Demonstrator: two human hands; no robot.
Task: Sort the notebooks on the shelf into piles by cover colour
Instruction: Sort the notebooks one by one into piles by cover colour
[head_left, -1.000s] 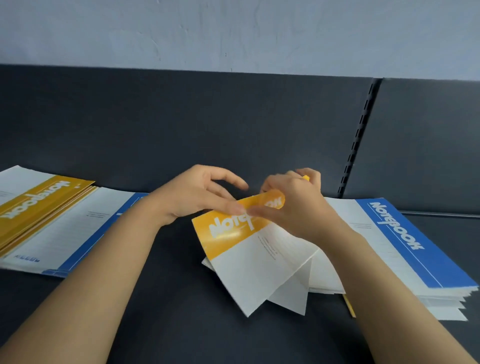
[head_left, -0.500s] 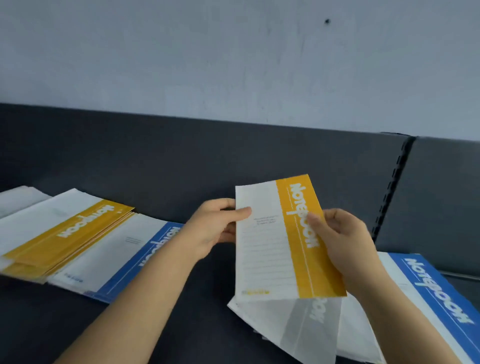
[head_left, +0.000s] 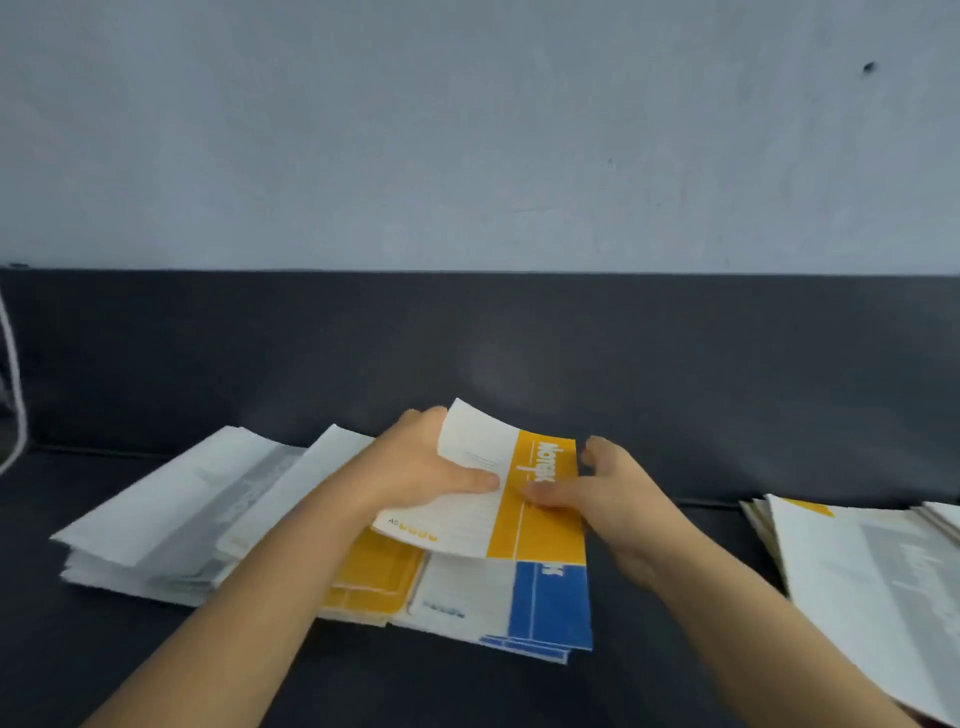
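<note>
Both hands hold the yellow notebook (head_left: 519, 525): the left hand (head_left: 421, 473) has its grip clamped on the white edge, and the right hand (head_left: 618, 499) pinches the yellow band. The notebook hovers mid-shelf (head_left: 467, 691), over the blue pile (head_left: 550, 603) and just beside the yellow pile (head_left: 374, 577). If released here, it would likely land on blue and mix the colours.

The yellow-banded notebook (head_left: 540, 514) I hold is white with faint ruled lines and white lettering on the band. Under it are a yellow pile (head_left: 374, 577), a white-and-blue pile (head_left: 550, 608) and a grey-and-white pile (head_left: 171, 525). The shelf (head_left: 467, 691) is dark charcoal, the wall (head_left: 467, 130) pale blue-grey.
</note>
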